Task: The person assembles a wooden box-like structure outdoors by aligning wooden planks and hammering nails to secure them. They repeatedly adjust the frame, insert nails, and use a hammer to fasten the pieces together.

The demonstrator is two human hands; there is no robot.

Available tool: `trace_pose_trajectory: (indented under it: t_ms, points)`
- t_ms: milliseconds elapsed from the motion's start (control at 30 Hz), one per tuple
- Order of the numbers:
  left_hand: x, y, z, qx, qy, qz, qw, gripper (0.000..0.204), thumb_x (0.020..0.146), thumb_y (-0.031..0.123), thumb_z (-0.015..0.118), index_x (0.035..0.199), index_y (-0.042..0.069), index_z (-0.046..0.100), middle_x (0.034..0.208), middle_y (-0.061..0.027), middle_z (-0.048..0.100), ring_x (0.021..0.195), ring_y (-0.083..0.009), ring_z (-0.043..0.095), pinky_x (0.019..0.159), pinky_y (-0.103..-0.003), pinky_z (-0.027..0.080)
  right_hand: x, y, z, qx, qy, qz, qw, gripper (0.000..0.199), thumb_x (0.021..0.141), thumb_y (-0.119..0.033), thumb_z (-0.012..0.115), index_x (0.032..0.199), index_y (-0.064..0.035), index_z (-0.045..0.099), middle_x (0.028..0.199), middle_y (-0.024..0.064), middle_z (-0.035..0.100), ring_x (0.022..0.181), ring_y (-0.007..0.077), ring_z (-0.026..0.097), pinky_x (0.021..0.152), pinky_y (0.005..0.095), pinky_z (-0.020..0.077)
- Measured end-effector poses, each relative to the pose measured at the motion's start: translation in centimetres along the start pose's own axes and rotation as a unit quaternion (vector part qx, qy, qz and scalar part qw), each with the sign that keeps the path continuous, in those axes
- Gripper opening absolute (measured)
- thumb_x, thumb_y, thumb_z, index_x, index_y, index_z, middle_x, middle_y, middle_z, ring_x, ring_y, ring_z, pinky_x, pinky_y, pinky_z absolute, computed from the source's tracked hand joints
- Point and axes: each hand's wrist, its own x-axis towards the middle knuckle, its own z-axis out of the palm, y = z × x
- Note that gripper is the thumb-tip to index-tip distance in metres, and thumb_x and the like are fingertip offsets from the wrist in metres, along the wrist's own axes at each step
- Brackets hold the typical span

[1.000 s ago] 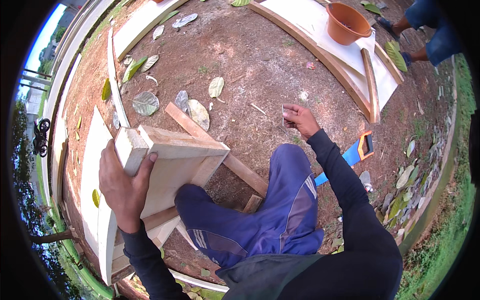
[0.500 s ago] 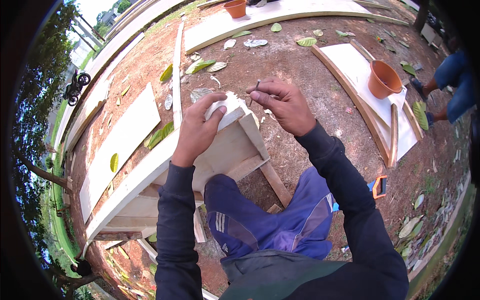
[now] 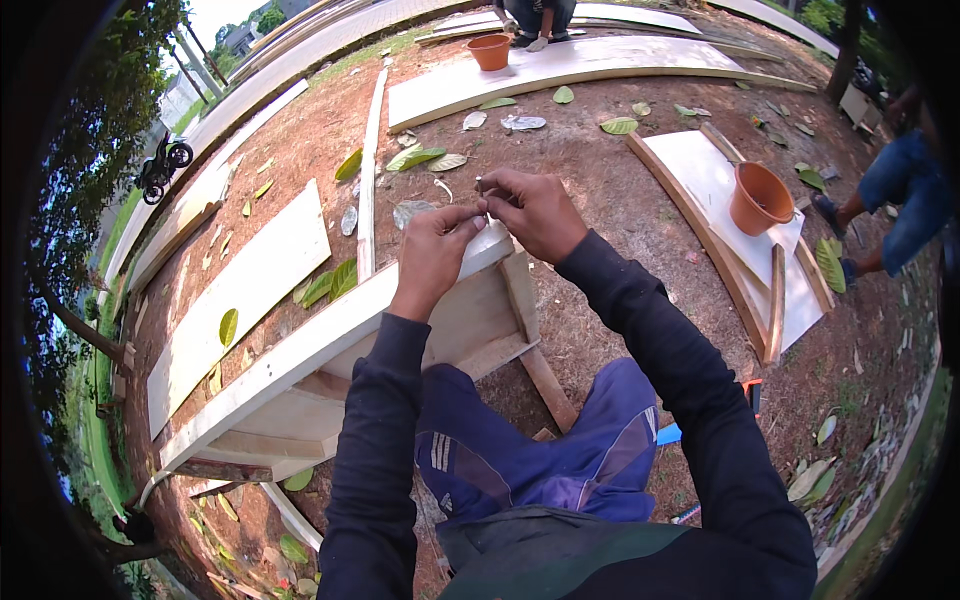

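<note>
A pale wooden frame of boards (image 3: 300, 360) lies tilted on bare earth in front of my knees. My left hand (image 3: 435, 255) presses its fingertips on the frame's far corner. My right hand (image 3: 535, 210) meets it there, fingers pinched on a small thin nail (image 3: 481, 187) standing above the corner. Both forearms wear dark long sleeves. My blue trousers (image 3: 540, 460) show below the frame.
Long white planks (image 3: 240, 290) lie to the left and far ahead. An orange pot (image 3: 758, 197) sits on a board at right, another pot (image 3: 490, 50) far off. A person's legs (image 3: 895, 195) stand at right, another person far ahead. Leaves litter the soil. A motorbike (image 3: 160, 168) is parked at left.
A second ago my left hand gripped the frame alone while the right reached to the ground. Both hands have since come together at the frame's corner with the nail.
</note>
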Motion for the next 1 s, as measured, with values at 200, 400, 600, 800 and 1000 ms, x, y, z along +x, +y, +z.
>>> trace_pose_trajectory:
  t_ms: [200,400,600,800,1000]
  points:
    - [0.2,-0.6,0.3,0.017,0.015,0.017,1.0,0.026,0.094,0.016,0.076,0.114,0.0,0.079,0.1,-0.0144,0.08,0.094,-0.0169,0.073,0.087,-0.033,0.055,0.0,-0.3,-0.1,-0.019,-0.002,-0.023,1.0,0.021,0.093,-0.019,0.072,0.108,-0.0041,0.076,0.096,0.0208,0.076,0.089,0.0361,0.076,0.079,0.0431,0.0588]
    - [0.1,-0.5,0.2,0.021,0.028,0.087,0.996,0.026,0.092,0.023,0.076,0.106,0.002,0.079,0.097,-0.0181,0.077,0.091,-0.0304,0.075,0.084,-0.038,0.054,-0.3,0.3,0.0,-0.035,-0.009,-0.022,0.999,0.027,0.095,-0.025,0.071,0.111,-0.0038,0.076,0.097,0.0204,0.076,0.091,0.0338,0.076,0.081,0.0424,0.0588]
    - [0.2,-0.6,0.2,0.069,0.022,0.067,0.995,0.022,0.093,0.018,0.074,0.103,-0.001,0.077,0.096,-0.0166,0.077,0.09,-0.0278,0.073,0.085,-0.036,0.053,-9.5,4.4,-3.8,0.095,0.187,0.167,0.963,0.031,0.097,-0.021,0.072,0.122,-0.0017,0.073,0.11,0.0169,0.077,0.097,0.023,0.075,0.087,0.0343,0.058]
    - [0.7,-2.9,-0.1,0.06,0.014,0.071,0.996,0.022,0.101,0.015,0.069,0.109,-0.004,0.073,0.097,-0.0088,0.075,0.093,-0.0151,0.068,0.085,-0.031,0.052,-42.9,20.8,-6.0,-0.158,0.355,0.468,0.793,0.036,0.094,-0.018,0.073,0.123,0.0012,0.068,0.112,0.0157,0.073,0.098,0.0259,0.072,0.089,0.0378,0.0564]
    - [1.3,-3.1,0.0,0.097,0.005,0.077,0.992,0.027,0.105,0.019,0.065,0.12,-0.001,0.073,0.107,-0.0088,0.075,0.103,-0.015,0.068,0.094,-0.032,0.051,-65.4,13.8,-6.6,-0.362,0.245,0.665,0.605,0.04,0.088,-0.02,0.073,0.122,0.0006,0.064,0.124,0.0239,0.064,0.116,0.0414,0.061,0.1,0.0497,0.0508]
